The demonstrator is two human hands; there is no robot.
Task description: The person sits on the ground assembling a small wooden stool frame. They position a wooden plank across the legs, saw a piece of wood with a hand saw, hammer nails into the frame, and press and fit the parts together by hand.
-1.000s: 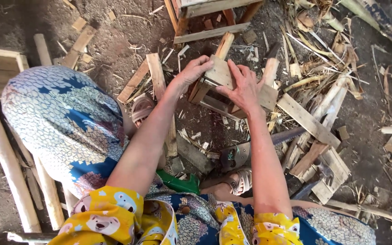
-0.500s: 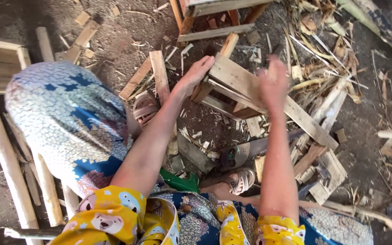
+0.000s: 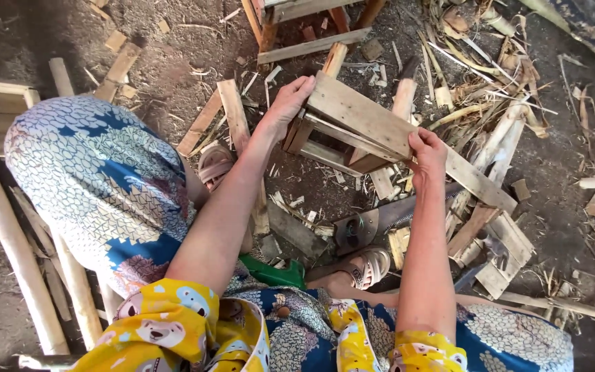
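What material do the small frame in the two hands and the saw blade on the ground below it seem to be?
Small frame: seemingly bare, unpainted wood; pale slats with visible grain and rough-cut ends. The left hand and right hand grip its two ends.
Saw blade: probably metal; flat, dull grey, with a toothed edge, its finish worn rather than shiny.

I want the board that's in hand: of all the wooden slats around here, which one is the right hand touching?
The long slat atop the small frame, running diagonally down-right. The right hand is on it; other slats lie loose on the ground.
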